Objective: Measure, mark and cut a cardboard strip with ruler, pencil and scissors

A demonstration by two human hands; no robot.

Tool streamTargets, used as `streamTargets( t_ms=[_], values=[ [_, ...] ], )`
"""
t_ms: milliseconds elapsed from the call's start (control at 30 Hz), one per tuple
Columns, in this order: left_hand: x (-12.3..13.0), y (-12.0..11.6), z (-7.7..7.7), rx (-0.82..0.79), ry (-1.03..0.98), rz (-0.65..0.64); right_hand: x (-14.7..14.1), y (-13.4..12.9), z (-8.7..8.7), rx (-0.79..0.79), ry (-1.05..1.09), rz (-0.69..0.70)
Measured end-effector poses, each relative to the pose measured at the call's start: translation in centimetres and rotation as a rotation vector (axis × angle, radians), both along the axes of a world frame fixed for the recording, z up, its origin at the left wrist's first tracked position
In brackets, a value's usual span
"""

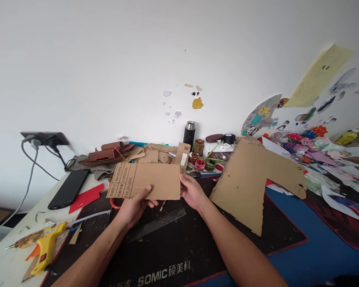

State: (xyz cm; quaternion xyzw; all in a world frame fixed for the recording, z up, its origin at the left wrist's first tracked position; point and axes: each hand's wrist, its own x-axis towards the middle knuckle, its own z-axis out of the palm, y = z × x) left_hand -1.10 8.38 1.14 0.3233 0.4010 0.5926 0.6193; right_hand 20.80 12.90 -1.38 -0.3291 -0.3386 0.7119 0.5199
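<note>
A rectangular piece of cardboard (161,179) with black printing on its left part is held up over the dark mat. My left hand (137,205) grips its lower edge, thumb on the near face and fingers behind. At the right edge, my right hand (192,190) pinches the same piece between thumb and fingers. Beneath lies a clear ruler (158,225) on the mat. Orange-red scissor-like handles (115,204) show partly behind the cardboard's lower left. To the right rests a large cut cardboard sheet (242,183) with a notch.
A yellow glue gun (49,245) and a black phone (68,189) lie at left. Along the wall stand a brown model boat (103,155), a black thermos (189,134) and open paint jars (200,164). Paper flowers (308,137) and scraps pile up at right.
</note>
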Motion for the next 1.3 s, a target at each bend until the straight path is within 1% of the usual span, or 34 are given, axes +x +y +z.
streamTargets(
  t_ms=[167,300,600,800,1067,1300],
  values=[
    [0.3,-0.3,0.0,0.037,0.053,0.012,-0.2,0.2,0.0,0.029,-0.024,-0.046],
    [0.8,-0.5,0.0,0.056,0.081,0.025,-0.2,0.2,0.3,0.04,-0.046,-0.064],
    [1.1,-0.3,0.0,0.053,0.067,0.055,-0.1,0.0,1.0,0.043,-0.084,-0.085],
    [1.0,0.0,-0.1,0.047,0.032,0.071,-0.1,0.0,1.1,0.033,-0.069,-0.067],
    [0.7,0.1,-0.3,0.031,-0.027,0.051,-0.1,-0.1,1.2,0.03,-0.049,-0.038],
    [0.4,0.5,-0.5,0.004,-0.089,0.08,-0.1,-0.1,1.1,0.042,-0.084,-0.014]
  ],
)
